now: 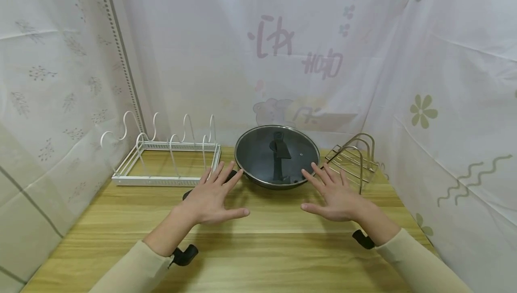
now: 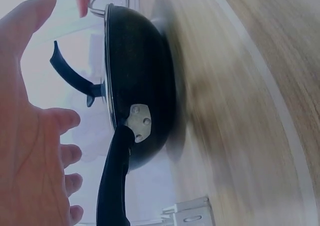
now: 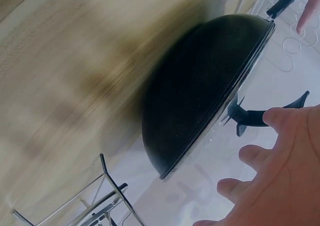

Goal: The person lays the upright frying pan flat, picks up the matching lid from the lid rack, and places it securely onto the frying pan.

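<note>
A dark wok [image 2: 145, 61] sits on the wooden table, covered by a glass lid [image 1: 256, 154] with a metal rim. A curved black knob [image 1: 282, 149] stands up from the lid's middle. The wok's long black handle [image 2: 113, 181], fixed by a riveted metal plate, points left toward the near side; in the head view the left hand hides much of it. My left hand [image 1: 214, 198] hovers palm down at the wok's near left, fingers spread and holding nothing. Over the near right side, my right hand [image 1: 337, 198] is likewise spread and holds nothing.
A white rack [image 1: 149, 181] with tall wire loops stands left of the wok. To the right is a smaller metal wire rack [image 1: 359, 149], close by the wok. Printed curtains [image 1: 202, 59] enclose the wooden table [image 1: 266, 257] at the back and sides.
</note>
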Demonstrator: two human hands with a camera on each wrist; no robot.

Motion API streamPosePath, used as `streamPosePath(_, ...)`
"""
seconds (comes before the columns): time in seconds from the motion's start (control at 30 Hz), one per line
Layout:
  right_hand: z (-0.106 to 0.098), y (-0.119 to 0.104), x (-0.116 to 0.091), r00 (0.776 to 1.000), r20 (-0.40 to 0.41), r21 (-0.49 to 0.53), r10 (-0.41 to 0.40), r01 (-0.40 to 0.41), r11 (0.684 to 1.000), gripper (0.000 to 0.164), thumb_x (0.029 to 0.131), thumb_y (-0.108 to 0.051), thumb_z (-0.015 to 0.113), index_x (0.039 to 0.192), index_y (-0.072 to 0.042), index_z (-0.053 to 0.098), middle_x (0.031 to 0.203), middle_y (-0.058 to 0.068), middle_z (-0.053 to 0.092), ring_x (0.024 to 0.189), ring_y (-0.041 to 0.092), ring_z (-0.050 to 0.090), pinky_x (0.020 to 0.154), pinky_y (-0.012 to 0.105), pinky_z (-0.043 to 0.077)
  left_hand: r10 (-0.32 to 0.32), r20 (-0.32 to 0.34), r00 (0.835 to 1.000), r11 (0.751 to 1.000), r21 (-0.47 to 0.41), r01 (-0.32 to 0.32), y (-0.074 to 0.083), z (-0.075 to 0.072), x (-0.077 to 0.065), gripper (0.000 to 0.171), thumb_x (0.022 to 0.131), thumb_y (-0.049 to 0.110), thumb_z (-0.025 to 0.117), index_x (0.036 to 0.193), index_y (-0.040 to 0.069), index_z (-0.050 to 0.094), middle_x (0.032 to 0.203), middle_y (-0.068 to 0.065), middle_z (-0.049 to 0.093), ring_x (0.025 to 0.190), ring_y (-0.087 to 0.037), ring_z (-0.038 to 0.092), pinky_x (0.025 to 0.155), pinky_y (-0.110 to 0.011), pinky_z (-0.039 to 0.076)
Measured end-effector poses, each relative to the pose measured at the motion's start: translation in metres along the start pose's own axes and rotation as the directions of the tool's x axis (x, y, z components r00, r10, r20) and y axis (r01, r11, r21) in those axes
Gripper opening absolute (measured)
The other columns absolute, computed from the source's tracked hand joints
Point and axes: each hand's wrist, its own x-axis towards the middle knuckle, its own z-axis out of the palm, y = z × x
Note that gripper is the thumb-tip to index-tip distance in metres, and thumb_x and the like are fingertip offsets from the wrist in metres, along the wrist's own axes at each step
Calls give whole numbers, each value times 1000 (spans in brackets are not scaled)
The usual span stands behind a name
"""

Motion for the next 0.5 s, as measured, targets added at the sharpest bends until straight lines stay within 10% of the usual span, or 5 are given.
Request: streamPosePath(0.5,5,-3,1,1000,-17,-11,-16,16,1000,97,100,-75,59,177,-26,24,185,15,11,170,50,5,126,85,-1,-21,-24,999,999,-24,20,-7,-3,-1,111,89,85,62,174,19,34,184,-14,17,171,-45,13,134,-72,15)
